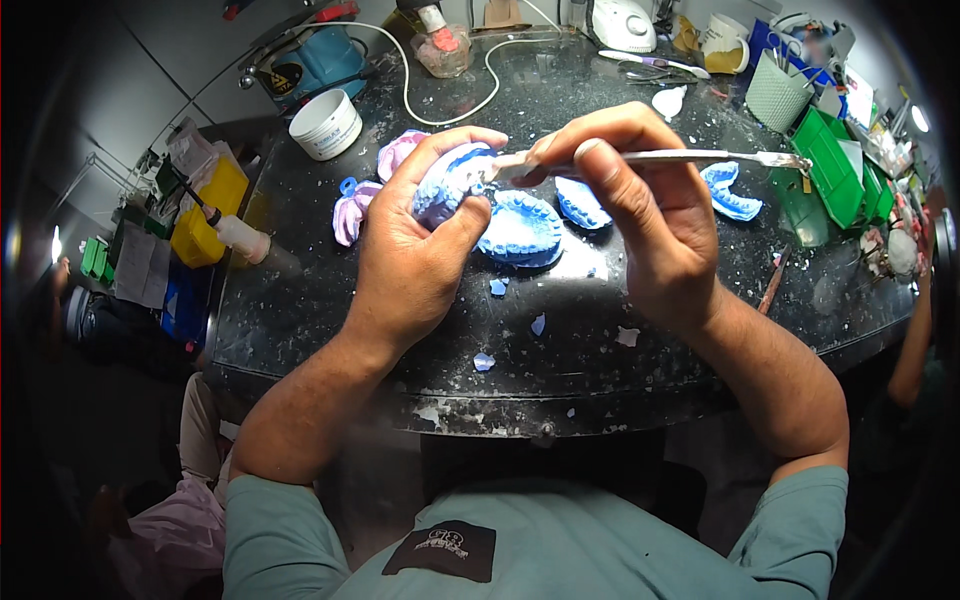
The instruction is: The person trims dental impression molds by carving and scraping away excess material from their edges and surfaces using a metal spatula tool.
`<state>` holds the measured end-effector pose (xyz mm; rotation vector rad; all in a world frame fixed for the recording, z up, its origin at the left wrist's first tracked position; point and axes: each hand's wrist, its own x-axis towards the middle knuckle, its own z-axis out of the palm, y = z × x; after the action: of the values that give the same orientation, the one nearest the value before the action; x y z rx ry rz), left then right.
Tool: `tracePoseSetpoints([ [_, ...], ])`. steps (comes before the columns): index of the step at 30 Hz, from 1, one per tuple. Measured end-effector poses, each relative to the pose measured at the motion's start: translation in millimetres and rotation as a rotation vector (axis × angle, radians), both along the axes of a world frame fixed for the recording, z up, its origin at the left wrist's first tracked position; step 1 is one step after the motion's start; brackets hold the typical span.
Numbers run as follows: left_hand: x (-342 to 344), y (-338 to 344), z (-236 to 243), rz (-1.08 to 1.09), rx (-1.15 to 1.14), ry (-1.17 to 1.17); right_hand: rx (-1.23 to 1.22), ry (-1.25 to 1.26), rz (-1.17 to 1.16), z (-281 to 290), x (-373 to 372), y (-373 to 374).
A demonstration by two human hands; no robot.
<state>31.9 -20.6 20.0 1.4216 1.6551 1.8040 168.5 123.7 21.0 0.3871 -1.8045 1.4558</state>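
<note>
your left hand [405, 270] grips the blue dental mould [445, 195] between thumb and fingers, above the surface [310, 335], well in from its near edge. your right hand [660, 230] pinches a slim metal tool [690, 156], its long axis roughly parallel to that edge, tip pointing left at the mould's right side. from your right hand, the mould lies toward the surface's left edge.

1. Table [320, 310]: smooth, glossy, roughened by flaky specks and chipped along its front edge.
2. Tool [690, 157]: smooth, shiny metal shaft.
3. Held mould [443, 192]: matt, uneven.
4. Tub [328, 132]: smooth plastic.
5. Green bin [824, 165]: smooth plastic, slightly glossy.
6. Shirt [570, 530]: matt cloth.
</note>
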Motion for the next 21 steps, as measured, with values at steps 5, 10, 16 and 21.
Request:
tracePoseSetpoints([
  [5,-7.5,-1.6,2.1,-0.264,-0.127,-0.808,-0.058,0.056,-0.095,-0.6,-5.6,-1.5],
  [10,-5.8,0.4,5.6,-0.646,0.131,-1.156,0.149,-0.038,-0.232,-5.9,-6.5,0.3],
  [16,13.7,-5.6,12.6,-0.577,0.053,-0.915,0.527,0.023,-0.387,-1.1,-4.0,2.4],
  [21,14.2,-3.3,13.3,-0.391,0.11,-0.599,0.63,0.122,-0.444,-1.9,-4.2,7.1],
])
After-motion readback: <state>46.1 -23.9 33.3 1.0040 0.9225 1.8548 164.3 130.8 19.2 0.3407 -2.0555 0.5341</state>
